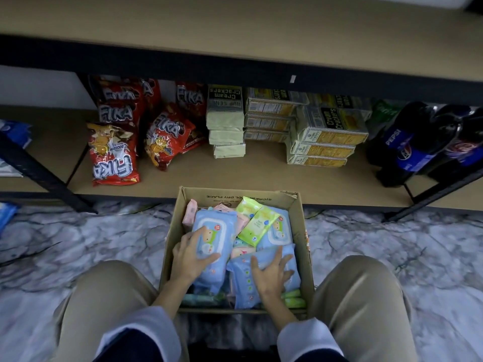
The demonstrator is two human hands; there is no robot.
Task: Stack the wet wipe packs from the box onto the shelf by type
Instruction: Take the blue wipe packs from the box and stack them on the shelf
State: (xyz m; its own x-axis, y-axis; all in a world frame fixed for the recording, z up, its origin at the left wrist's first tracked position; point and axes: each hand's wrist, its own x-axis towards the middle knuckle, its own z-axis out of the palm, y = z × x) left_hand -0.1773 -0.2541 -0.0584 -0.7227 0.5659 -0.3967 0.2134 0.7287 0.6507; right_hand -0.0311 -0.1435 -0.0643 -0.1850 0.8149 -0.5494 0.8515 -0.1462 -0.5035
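Marbled floor (pixel 78 246) — cardboard box (pixel 303 231); shelf (pixel 261 176) — snacks, crackers, bottles.

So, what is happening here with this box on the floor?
A person sits on the floor before an open cardboard box full of wet wipe packs. The left hand grips a large blue pack, and the right hand lies spread on another blue pack. Green packs and pink packs lie among them. The lower shelf holds Fika snack bags, cream cracker packs and Pepsi bottles; no wipes are seen there.

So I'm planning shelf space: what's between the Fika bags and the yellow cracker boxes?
A stack of pale green Cream Crackers packs, in the head view.
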